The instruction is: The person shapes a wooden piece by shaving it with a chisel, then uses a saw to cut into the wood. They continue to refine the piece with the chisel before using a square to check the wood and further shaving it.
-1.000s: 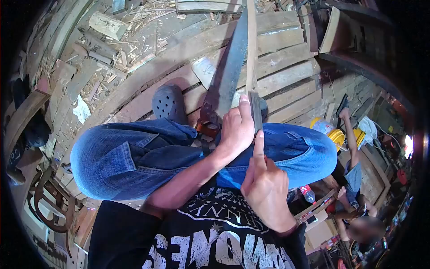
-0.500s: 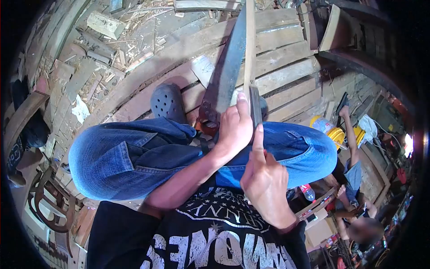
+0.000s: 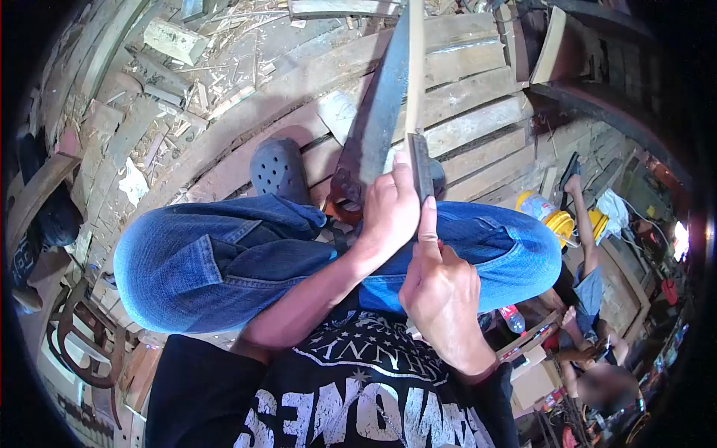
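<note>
A long saw blade points away from me, with a thin light wooden strip running along its right side. My left hand is closed near the saw's lower end, its thumb pointing up against a dark flat file. The file lies slanted across the strip's near end and the toothed edge. Lower right, my right hand grips the file's mostly hidden reddish handle, with the index finger stretched along it. A brown saw handle shows between my legs.
Wood scraps and shavings lie on the plank floor at the upper left. A curved chair part stands at the left. At the right are yellow buckets, a bottle and another person seated low.
The file has moved slightly forward and left, away from my body. My right hand has followed it a little, while my left hand is nearly where it was.
</note>
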A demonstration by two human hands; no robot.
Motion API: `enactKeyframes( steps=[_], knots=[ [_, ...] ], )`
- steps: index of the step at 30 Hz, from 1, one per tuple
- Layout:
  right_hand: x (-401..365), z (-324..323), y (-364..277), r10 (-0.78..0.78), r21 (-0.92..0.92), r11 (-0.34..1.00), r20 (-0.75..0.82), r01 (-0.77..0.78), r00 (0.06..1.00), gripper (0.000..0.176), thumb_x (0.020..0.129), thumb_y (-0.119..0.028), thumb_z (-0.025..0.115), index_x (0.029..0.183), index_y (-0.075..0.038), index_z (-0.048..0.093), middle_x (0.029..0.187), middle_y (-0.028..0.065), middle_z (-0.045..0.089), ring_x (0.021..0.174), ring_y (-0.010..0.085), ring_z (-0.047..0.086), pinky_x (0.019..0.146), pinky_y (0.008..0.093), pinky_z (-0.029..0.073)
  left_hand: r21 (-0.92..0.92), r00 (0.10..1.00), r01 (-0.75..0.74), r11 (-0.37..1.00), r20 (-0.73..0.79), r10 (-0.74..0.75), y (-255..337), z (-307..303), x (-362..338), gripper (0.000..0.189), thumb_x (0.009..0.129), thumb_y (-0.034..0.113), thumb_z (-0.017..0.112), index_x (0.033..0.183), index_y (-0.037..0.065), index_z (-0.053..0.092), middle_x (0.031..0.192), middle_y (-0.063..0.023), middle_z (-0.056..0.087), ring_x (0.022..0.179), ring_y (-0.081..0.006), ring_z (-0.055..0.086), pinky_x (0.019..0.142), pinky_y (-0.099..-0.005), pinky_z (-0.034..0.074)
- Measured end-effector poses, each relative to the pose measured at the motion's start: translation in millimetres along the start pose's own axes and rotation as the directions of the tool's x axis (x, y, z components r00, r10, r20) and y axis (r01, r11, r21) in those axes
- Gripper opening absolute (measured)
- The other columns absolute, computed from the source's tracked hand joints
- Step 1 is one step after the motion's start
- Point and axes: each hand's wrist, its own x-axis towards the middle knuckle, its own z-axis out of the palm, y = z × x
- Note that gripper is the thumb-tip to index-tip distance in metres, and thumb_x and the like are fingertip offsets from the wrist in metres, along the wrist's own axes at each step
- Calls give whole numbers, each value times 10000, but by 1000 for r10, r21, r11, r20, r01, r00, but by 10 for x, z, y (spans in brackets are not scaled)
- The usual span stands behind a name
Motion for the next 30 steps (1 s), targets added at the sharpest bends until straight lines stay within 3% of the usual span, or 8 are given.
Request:
enactKeyframes(
  steps=[3, 5, 6, 9, 21, 23, 26, 30],
  knots=[
    [-43, 24, 18, 14, 30, 999, -25, -13, 1000, 641, 748, 38, 536, 1361, 91, 358, 609, 196, 559, 469, 323, 559, 452, 427, 447, -5, 1000, -1, 1000, -9, 1, 24, 9, -31, 699, 984, 443, 205, 730, -64, 615, 717, -286, 604, 803, -477, 589, 756, -503, 445],
    [40, 20, 43, -6, 32, 999, -62, 8, 998, 622, 755, 41, 531, 1351, 101, 365, 620, 206, 567, 475, 329, 563, 457, 433, 451, -11, 999, -45, 999, -26, 44, -47, 45, -26, 696, 984, 459, 228, 701, -84, 558, 630, -234, 572, 633, -366, 578, 659, -451, 437],
    [144, 30, 29, -19, -3, 1000, -102, 19, 995, 611, 766, 43, 523, 1351, 102, 361, 634, 207, 575, 487, 333, 571, 466, 435, 456, 39, 999, -41, 998, 20, 41, -16, 18, -35, 685, 984, 432, 213, 722, -66, 604, 740, -300, 599, 813, -473, 586, 752, -513, 437],
    [224, 92, 104, -40, -9, 999, -104, 39, 994, 643, 779, -31, 510, 1390, 52, 328, 602, 217, 559, 448, 363, 576, 426, 467, 477, -47, 998, 49, 998, 29, -48, -32, 21, 9, 682, 985, 428, 214, 712, -66, 598, 731, -303, 594, 795, -478, 583, 742, -519, 434],
    [53, -130, 15, 22, 99, 995, 1, -22, 1000, 582, 804, 37, 542, 1363, 60, 383, 590, 166, 541, 461, 300, 560, 464, 396, 443, -31, 999, -10, 999, 38, 11, 10, -8, -2, 652, 996, 410, 217, 716, -55, 579, 688, -261, 595, 752, -470, 584, 722, -522, 437],
    [-10, -117, 63, 17, 113, 993, 30, -20, 999, 643, 811, -36, 556, 1406, 29, 322, 612, 187, 555, 442, 322, 568, 422, 427, 465, 3, 999, -38, 999, 39, 38, -34, 10, 2, 626, 1003, 407, 214, 735, -43, 557, 620, -210, 584, 606, -395, 600, 622, -470, 472],
    [-54, -126, 58, 52, 137, 989, 22, -55, 998, 644, 816, -35, 571, 1408, 21, 326, 609, 169, 562, 457, 308, 579, 429, 411, 471, -408, 982, 97, 908, 187, -21, 19, 3, -14, 552, 1014, 403, 225, 766, -5, 501, 517, -61, 498, 395, -144, 493, 392, -306, 419],
    [-44, -147, 55, 59, 165, 984, 22, -61, 998, 644, 818, -33, 578, 1409, 19, 327, 592, 155, 553, 452, 296, 575, 425, 407, 466, -323, 950, 237, 916, 276, -148, 131, -93, 71, 607, 1006, 437, 229, 744, -15, 539, 530, -98, 533, 460, -195, 549, 472, -333, 451]
  ],
)
